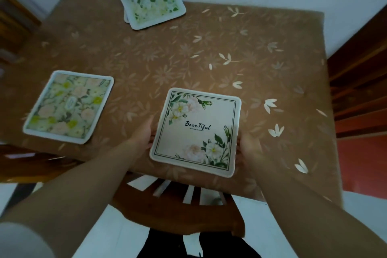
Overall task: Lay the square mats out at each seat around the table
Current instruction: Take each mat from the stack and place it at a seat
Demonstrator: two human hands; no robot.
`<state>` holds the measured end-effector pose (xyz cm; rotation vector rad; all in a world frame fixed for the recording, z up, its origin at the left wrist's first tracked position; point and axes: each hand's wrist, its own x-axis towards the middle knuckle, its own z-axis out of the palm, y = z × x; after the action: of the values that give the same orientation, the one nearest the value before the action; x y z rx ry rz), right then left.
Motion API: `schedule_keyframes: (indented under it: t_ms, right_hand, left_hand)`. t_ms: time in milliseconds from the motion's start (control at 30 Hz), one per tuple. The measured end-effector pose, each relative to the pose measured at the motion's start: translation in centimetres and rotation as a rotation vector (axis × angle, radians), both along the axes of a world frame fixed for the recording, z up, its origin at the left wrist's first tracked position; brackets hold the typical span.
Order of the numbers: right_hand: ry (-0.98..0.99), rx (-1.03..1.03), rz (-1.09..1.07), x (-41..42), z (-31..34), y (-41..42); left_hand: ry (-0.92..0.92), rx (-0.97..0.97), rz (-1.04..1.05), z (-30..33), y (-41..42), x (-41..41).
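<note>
At the far left, a square mat densely printed with yellow and peach flowers [69, 107], white-bordered with rounded corners, lies flat on the brown tablecloth patterned with pale leaves and daisies [188, 54]. Further along, at the table's far edge, a small stack of green-and-white floral mats [151, 4] sits overlapped and slightly fanned. Toward the near edge, the left hand [144, 132] presses against the left side of a cream square mat lettered "Beautiful" with white and blush roses in two corners [196, 132], fingers tucked beneath it. The right hand [249, 148] clasps the opposite side the same way. Whether this mat touches the cloth cannot be told. Below it, a slatted wooden chair back [178, 205] stands against the table.
</note>
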<state>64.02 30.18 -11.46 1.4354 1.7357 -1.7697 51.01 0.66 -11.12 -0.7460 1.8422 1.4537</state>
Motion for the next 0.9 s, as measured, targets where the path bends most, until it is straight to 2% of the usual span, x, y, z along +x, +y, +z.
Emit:
schedule_keyframes:
  t_ms: [333,400,500,700,900]
  right_hand:
    - [0.037,-0.114,-0.143,1.3,0.2,0.6]
    - [0.049,-0.220,-0.190,1.7,0.9,0.1]
    - [0.133,-0.496,-0.158,1.8,3.2,-1.7]
    - [0.410,-0.628,-0.075,-0.7,13.2,-9.1]
    - [0.708,-0.690,0.090,-1.2,26.5,-22.3]
  left_hand:
    - [0.045,-0.016,0.113,4.0,0.6,3.2]
    - [0.020,0.021,0.149,4.9,0.2,4.2]
    - [0.046,0.135,0.249,7.5,-0.3,5.7]
    - [0.243,0.340,0.413,16.4,-3.6,8.0]
    - [0.601,0.454,0.482,29.3,-14.3,12.1]
